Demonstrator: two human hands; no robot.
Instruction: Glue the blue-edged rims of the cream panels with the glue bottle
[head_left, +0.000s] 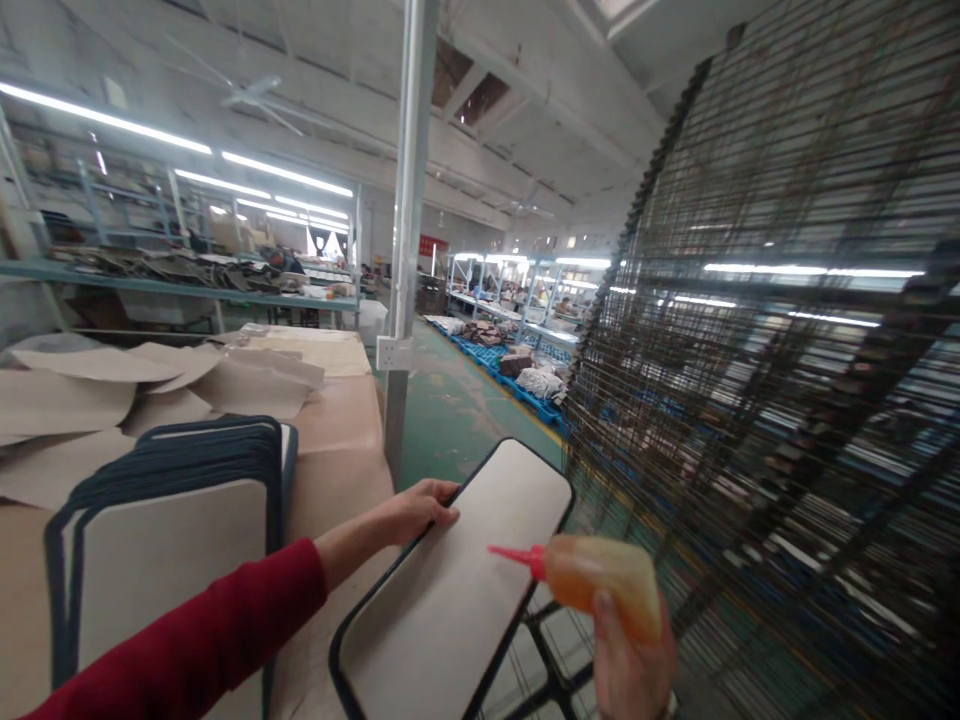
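Hands first: on my feed the left hand (417, 510) grips the edge of a white, dark-rimmed panel (450, 600) held out past the table (345, 430), right hand (630, 665) wrapped round an amber squeeze bottle (600, 582), red nozzle (514, 555) over the panel. Stack of matching panels (165, 520) left, wire rack (750, 400) crowding the right.

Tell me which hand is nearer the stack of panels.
Left. The left hand is just right of the stack; the right hand, holding a squeeze bottle, is farther right.
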